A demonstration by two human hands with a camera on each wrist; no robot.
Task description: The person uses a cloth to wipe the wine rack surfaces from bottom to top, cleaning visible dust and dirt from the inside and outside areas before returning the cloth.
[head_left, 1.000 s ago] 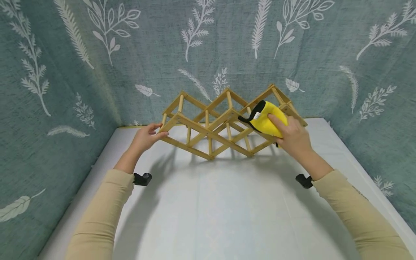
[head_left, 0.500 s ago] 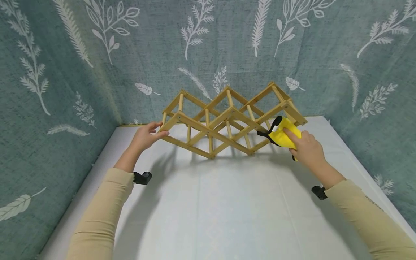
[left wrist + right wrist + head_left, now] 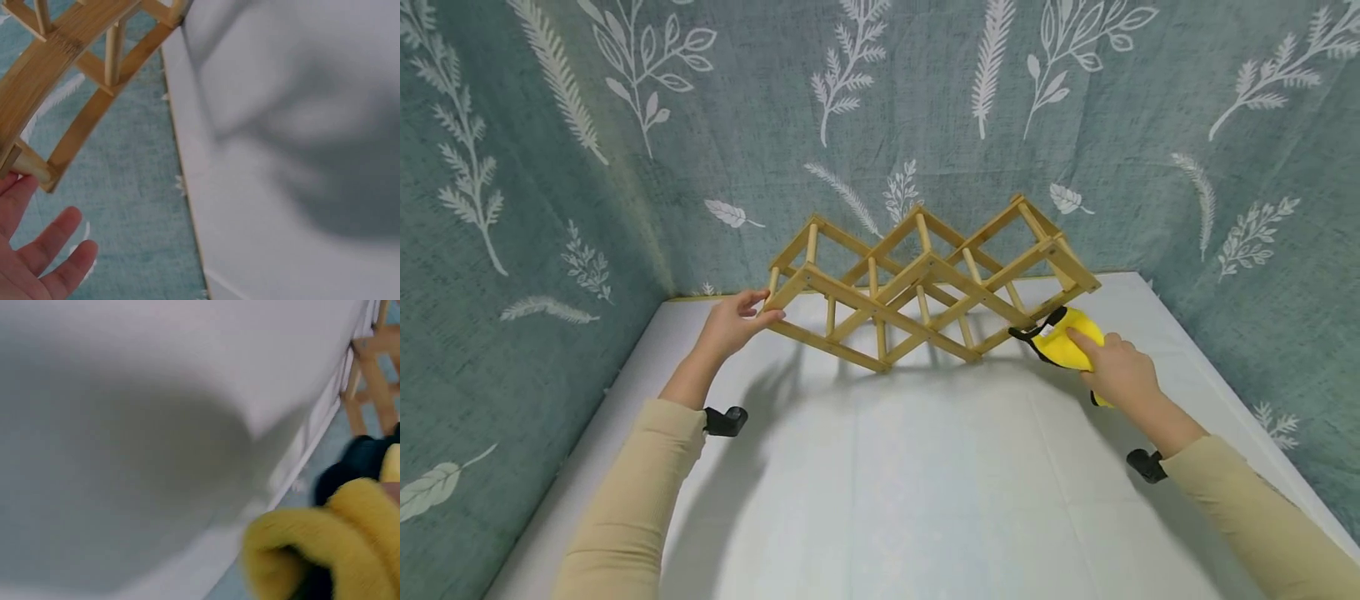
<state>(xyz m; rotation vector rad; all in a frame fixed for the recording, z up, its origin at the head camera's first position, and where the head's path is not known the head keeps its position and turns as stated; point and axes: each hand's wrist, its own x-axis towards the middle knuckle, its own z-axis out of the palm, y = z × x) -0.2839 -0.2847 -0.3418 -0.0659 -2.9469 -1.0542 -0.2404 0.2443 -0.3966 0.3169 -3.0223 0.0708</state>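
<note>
A folding wooden rack (image 3: 850, 294) of crossed slats and round dowels stretches across the far end of the table in the head view. Its right side is tilted up. My left hand (image 3: 727, 327) pinches the rack's left end between thumb and fingers; in the left wrist view, some fingers (image 3: 55, 240) are spread away from the wood. A yellow cloth (image 3: 1070, 340) with black edging and a small white tag is gripped in my right hand (image 3: 1123, 375), at the rack's lower right end. Whether the cloth touches the wood I cannot tell. The right wrist view shows the bunched cloth (image 3: 350, 525) close up.
A white-covered table (image 3: 910, 483) lies under the rack and arms, with shadows on it. Teal fabric (image 3: 760, 108) with white leaf prints hangs behind and at both sides. Black wrist-worn devices (image 3: 726, 421) sit at both sleeves.
My right hand has carried the yellow cloth down and to the right, from the rack's right section to below its lower right end. The left hand stays on the left end.
</note>
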